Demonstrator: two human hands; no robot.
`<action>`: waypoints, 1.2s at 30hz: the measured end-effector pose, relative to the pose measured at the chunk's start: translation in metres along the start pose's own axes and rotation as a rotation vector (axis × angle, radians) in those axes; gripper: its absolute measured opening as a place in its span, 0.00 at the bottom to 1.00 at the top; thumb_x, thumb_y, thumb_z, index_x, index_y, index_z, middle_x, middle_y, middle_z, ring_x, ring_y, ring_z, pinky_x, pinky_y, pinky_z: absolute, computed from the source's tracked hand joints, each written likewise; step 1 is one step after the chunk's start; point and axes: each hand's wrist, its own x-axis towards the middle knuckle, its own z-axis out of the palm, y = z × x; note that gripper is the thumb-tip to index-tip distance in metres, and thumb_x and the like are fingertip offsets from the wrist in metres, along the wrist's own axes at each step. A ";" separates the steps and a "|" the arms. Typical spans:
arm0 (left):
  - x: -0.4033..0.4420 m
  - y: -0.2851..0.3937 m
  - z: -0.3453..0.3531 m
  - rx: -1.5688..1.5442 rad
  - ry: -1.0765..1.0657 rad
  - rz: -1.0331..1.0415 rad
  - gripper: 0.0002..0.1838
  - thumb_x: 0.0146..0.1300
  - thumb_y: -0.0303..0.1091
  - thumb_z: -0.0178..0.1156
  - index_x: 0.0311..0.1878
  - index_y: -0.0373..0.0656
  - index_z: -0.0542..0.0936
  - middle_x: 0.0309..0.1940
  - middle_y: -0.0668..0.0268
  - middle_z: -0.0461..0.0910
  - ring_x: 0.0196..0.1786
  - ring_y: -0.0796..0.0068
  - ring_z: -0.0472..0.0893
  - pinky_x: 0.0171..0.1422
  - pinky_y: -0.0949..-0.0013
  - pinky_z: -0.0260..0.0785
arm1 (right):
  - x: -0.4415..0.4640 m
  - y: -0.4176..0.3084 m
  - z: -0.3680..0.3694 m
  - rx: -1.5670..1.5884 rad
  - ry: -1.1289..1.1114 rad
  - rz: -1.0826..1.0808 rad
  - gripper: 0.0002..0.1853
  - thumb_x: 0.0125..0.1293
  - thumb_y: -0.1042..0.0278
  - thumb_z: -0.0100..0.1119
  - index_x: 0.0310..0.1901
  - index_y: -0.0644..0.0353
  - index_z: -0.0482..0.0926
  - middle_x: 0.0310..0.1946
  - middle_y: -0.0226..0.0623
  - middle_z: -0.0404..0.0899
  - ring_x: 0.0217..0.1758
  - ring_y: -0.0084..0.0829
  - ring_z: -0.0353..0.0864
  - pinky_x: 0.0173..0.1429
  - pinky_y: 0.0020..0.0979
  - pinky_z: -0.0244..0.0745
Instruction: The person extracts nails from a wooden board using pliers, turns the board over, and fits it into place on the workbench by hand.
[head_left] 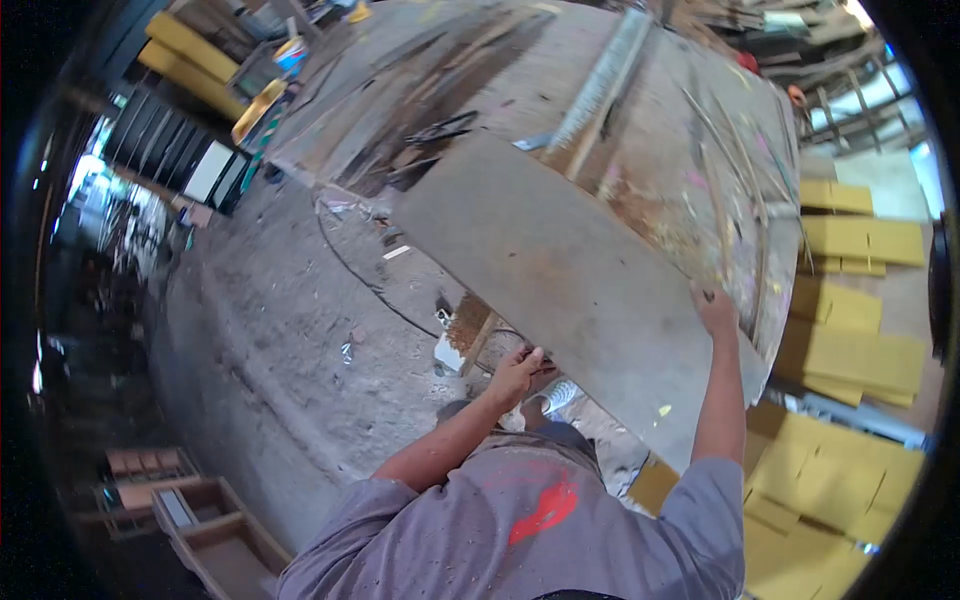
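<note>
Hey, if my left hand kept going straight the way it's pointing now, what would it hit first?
Most likely the near edge of the flat board: your left hand is right at it, though whether it would bump the edge or slip underneath is unclear.

I see room to pass over the floor (270, 300) left of centre, a dark cable (376, 290) crossing it, the broad board (560, 270) blocking mid-frame, yellow stacks (850, 360) lining the right edge.

Left fingers (525, 354) and right fingers (704, 296) hold a board (565, 260) (brown-stained) by opposite long edges.
</note>
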 end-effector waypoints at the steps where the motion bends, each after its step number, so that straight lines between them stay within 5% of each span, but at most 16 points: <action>1: -0.003 0.005 0.006 -0.017 0.033 0.014 0.17 0.82 0.39 0.57 0.61 0.35 0.78 0.54 0.61 0.84 0.56 0.69 0.84 0.68 0.61 0.77 | -0.001 0.001 0.005 -0.024 0.053 0.004 0.37 0.71 0.30 0.57 0.46 0.66 0.87 0.44 0.59 0.87 0.52 0.60 0.86 0.57 0.53 0.78; 11: -0.072 0.023 0.015 -0.034 -0.098 0.110 0.17 0.81 0.37 0.58 0.62 0.33 0.78 0.54 0.63 0.83 0.54 0.73 0.83 0.64 0.65 0.78 | -0.093 0.033 -0.013 0.026 0.403 0.097 0.36 0.73 0.31 0.58 0.36 0.67 0.86 0.30 0.56 0.85 0.34 0.51 0.84 0.43 0.51 0.75; 13: -0.093 0.036 0.029 0.097 -0.138 0.244 0.17 0.81 0.36 0.59 0.63 0.34 0.77 0.54 0.63 0.83 0.54 0.73 0.83 0.64 0.65 0.77 | -0.116 0.043 -0.020 0.060 0.567 0.039 0.36 0.75 0.34 0.58 0.33 0.70 0.86 0.27 0.59 0.84 0.30 0.53 0.82 0.39 0.52 0.74; 17: -0.137 0.075 0.064 0.234 -0.195 0.521 0.15 0.77 0.32 0.62 0.62 0.35 0.79 0.50 0.68 0.83 0.53 0.79 0.80 0.61 0.69 0.74 | -0.167 0.038 -0.042 0.304 0.727 0.028 0.37 0.79 0.40 0.57 0.28 0.74 0.83 0.22 0.57 0.81 0.24 0.40 0.76 0.35 0.49 0.71; 20: -0.172 0.123 0.095 0.352 -0.213 0.790 0.14 0.75 0.29 0.63 0.59 0.34 0.80 0.46 0.72 0.82 0.47 0.82 0.79 0.54 0.73 0.72 | -0.208 0.016 -0.062 0.537 0.739 0.146 0.34 0.80 0.42 0.57 0.35 0.73 0.86 0.28 0.53 0.86 0.30 0.34 0.79 0.39 0.44 0.75; 22: -0.191 0.153 0.109 0.429 -0.211 0.903 0.14 0.76 0.31 0.63 0.59 0.35 0.81 0.45 0.73 0.82 0.44 0.82 0.78 0.52 0.73 0.72 | -0.230 -0.002 -0.064 0.979 0.763 -0.137 0.28 0.82 0.46 0.55 0.53 0.71 0.86 0.41 0.42 0.89 0.41 0.32 0.83 0.48 0.38 0.80; 24: -0.217 0.189 0.123 0.601 -0.136 1.032 0.14 0.76 0.32 0.62 0.59 0.36 0.81 0.44 0.73 0.82 0.42 0.83 0.78 0.50 0.73 0.72 | -0.247 -0.018 -0.069 1.145 0.671 -0.236 0.26 0.83 0.47 0.54 0.52 0.68 0.85 0.33 0.34 0.86 0.36 0.24 0.79 0.42 0.33 0.77; 26: -0.247 0.225 0.143 0.736 -0.056 1.109 0.14 0.77 0.34 0.61 0.59 0.36 0.82 0.44 0.73 0.82 0.41 0.83 0.77 0.49 0.73 0.72 | -0.275 -0.020 -0.091 1.238 0.297 -0.145 0.24 0.84 0.47 0.52 0.50 0.64 0.82 0.30 0.25 0.78 0.34 0.17 0.73 0.38 0.26 0.72; 27: -0.262 0.242 0.155 0.759 -0.037 1.119 0.14 0.78 0.34 0.60 0.59 0.37 0.82 0.44 0.72 0.82 0.42 0.83 0.77 0.50 0.73 0.71 | -0.308 -0.058 -0.113 1.267 0.299 -0.086 0.21 0.85 0.48 0.51 0.47 0.61 0.80 0.30 0.20 0.70 0.32 0.11 0.67 0.34 0.21 0.65; 30: -0.312 0.276 0.178 0.664 -0.175 1.124 0.16 0.79 0.34 0.59 0.63 0.37 0.81 0.48 0.68 0.84 0.48 0.80 0.79 0.56 0.71 0.72 | -0.340 -0.103 -0.107 1.466 0.474 -0.463 0.30 0.87 0.45 0.41 0.61 0.70 0.77 0.52 0.39 0.82 0.55 0.28 0.79 0.62 0.33 0.75; 33: -0.354 0.287 0.155 0.575 -0.258 1.171 0.21 0.80 0.34 0.59 0.71 0.36 0.76 0.58 0.62 0.84 0.63 0.74 0.81 0.68 0.68 0.71 | -0.361 -0.106 -0.108 1.462 0.483 -0.385 0.35 0.87 0.42 0.39 0.70 0.73 0.70 0.66 0.46 0.74 0.68 0.36 0.72 0.74 0.38 0.66; 36: -0.426 0.273 0.082 0.721 -0.062 1.195 0.24 0.80 0.35 0.60 0.74 0.36 0.74 0.64 0.58 0.82 0.68 0.67 0.80 0.75 0.64 0.69 | -0.352 -0.086 -0.094 1.592 0.473 -0.375 0.38 0.87 0.40 0.38 0.74 0.74 0.68 0.71 0.48 0.71 0.72 0.39 0.70 0.79 0.40 0.64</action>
